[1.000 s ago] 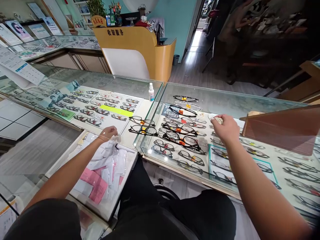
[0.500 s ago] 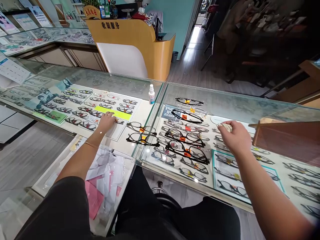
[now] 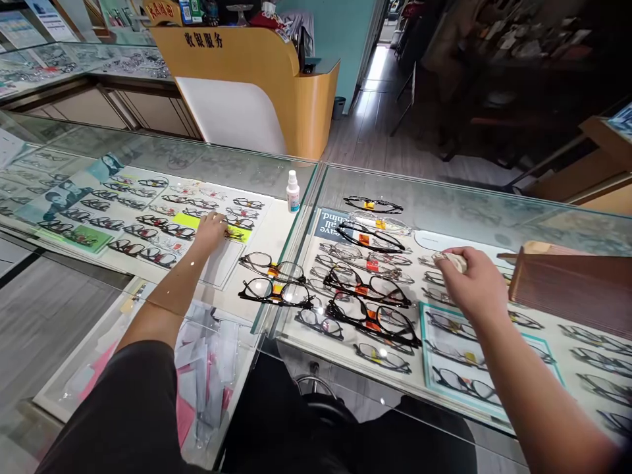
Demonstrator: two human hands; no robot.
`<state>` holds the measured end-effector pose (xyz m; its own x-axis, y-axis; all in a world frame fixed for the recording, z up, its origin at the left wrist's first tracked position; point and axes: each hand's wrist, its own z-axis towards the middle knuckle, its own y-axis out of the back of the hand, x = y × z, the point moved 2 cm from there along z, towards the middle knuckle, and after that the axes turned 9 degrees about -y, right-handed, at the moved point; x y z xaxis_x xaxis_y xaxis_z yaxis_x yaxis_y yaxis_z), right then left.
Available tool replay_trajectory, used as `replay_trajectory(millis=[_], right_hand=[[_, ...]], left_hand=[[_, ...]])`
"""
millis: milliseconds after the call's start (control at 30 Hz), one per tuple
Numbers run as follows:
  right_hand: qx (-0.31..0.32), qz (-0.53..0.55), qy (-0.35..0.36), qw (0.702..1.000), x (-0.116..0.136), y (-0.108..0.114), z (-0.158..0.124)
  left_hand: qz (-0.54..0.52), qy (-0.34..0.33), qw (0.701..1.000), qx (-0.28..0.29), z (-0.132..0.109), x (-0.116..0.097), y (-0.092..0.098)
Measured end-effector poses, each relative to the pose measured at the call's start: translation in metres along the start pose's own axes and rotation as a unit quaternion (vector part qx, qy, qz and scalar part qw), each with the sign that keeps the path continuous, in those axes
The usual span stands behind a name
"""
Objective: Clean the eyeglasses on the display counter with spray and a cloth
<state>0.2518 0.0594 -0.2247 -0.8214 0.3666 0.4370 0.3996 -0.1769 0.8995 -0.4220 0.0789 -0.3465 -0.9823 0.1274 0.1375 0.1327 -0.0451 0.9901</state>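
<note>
My left hand (image 3: 210, 230) rests on the glass counter top (image 3: 148, 155), fingers lying loosely over a yellow-green card inside the case; it holds nothing. My right hand (image 3: 474, 284) is closed on a small whitish cloth (image 3: 455, 261) and sits on the right glass pane. Between my hands, several black eyeglass frames with orange tags lie on top of the glass: two near the pane joint (image 3: 274, 291), others further right (image 3: 373, 286). More frames (image 3: 374, 205) lie toward the far edge.
A small white spray bottle (image 3: 293, 191) stands at the joint between panes. A dark wooden stand (image 3: 573, 293) sits at the right. An open drawer with papers and plastic sleeves (image 3: 202, 359) is below the left pane. A yellow cashier desk (image 3: 266, 72) stands beyond.
My left hand has reached forward from the counter's near edge onto the glass over the yellow-green card. My right hand has stayed put, still holding the cloth.
</note>
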Motion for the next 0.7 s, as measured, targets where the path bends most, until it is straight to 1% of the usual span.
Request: replay_trajectory(millis=[67,167,467,700], right_hand=[[0.0,0.0,-0.002,1.0,0.0,0.0,0.0],[0.001,0.003,-0.006,1.0,0.001,0.001,-0.001],[-0.016,0.018,0.014,1.0,-0.002,-0.001,0.0],[-0.008,0.012,0.013,1.0,-0.002,-0.001,0.001]], left_hand=[[-0.005,-0.004,1.0,0.006,0.01,-0.005,-0.001],[-0.015,-0.005,1.0,0.017,0.018,-0.012,-0.003],[-0.046,-0.004,0.998,0.039,0.028,-0.018,-0.001],[-0.05,-0.003,0.998,0.033,0.034,-0.02,-0.005]])
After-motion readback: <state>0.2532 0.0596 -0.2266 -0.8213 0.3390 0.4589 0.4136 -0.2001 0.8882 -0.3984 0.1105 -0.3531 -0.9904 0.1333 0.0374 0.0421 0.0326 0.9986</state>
